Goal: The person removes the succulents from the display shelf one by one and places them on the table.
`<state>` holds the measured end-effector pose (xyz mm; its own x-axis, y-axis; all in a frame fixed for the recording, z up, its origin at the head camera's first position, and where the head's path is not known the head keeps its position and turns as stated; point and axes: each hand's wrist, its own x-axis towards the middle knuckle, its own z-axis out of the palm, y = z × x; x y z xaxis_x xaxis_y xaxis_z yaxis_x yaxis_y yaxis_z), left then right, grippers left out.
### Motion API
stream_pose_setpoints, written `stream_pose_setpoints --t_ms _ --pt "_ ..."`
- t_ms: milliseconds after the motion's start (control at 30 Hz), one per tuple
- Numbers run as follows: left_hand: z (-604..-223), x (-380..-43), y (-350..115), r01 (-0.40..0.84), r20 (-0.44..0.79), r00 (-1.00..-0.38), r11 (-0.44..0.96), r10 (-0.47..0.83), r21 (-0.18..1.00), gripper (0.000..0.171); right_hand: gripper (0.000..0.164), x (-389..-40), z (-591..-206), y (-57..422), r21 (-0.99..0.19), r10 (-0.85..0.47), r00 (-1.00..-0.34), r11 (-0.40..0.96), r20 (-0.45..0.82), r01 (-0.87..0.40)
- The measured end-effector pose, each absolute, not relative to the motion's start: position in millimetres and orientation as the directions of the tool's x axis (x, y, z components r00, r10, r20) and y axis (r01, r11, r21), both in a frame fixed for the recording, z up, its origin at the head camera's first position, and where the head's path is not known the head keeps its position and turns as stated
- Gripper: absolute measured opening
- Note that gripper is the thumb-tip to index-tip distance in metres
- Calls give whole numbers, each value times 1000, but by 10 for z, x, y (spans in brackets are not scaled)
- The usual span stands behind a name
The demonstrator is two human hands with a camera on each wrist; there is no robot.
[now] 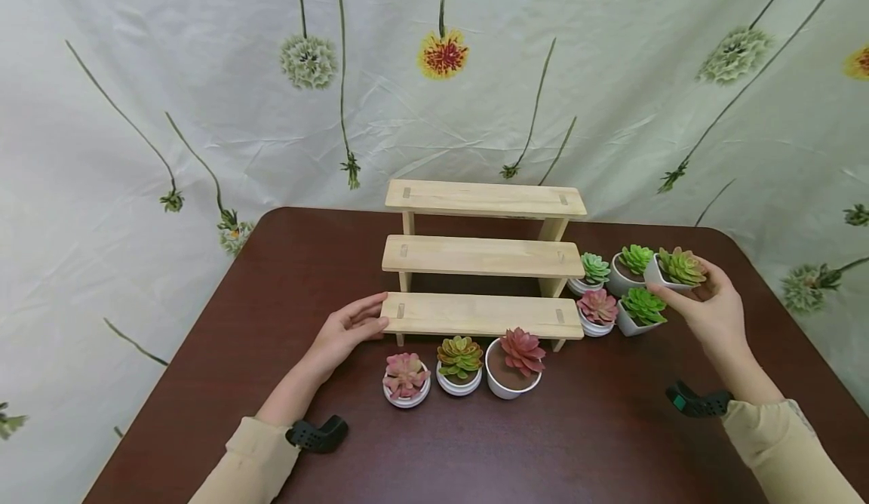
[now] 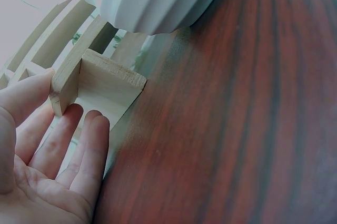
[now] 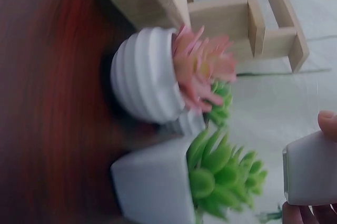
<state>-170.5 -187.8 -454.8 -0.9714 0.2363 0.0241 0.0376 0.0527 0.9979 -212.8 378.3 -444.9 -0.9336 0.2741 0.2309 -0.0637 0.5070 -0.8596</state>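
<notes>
Right hand pinches a white succulent pot lifted just right of the wooden stand; left hand, fingers straight, touches the stand's lowest step's left end on the tabletop.

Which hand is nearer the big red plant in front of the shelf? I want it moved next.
Left. The left hand rests on the wooden shelf's bottom-step end, just left of the red plant. The right hand holds a green plant farther off, right of the shelf.

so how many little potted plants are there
8. Three sit in front of the shelf: pink, yellow-green, red. Four stand right of it. The right hand holds one.
</notes>
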Motion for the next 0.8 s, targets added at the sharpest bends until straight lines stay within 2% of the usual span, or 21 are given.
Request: stream_pose_setpoints --t_ms 33,400,800 --pt "-4550 -1706 -1878 39 26 -971 51 237 998 52 76 -2174 -4574 3896 -858 277 -929 507 244 -74" --pt "-4554 -1704 -1874 43 30 -972 51 232 998 52 79 -1918 -4571 3971 -873 385 -910 484 150 60" --pt "-4574 -1716 -1878 49 34 -969 56 245 997 52 80 -1625 -4308 3626 -865 431 -900 474 63 166"
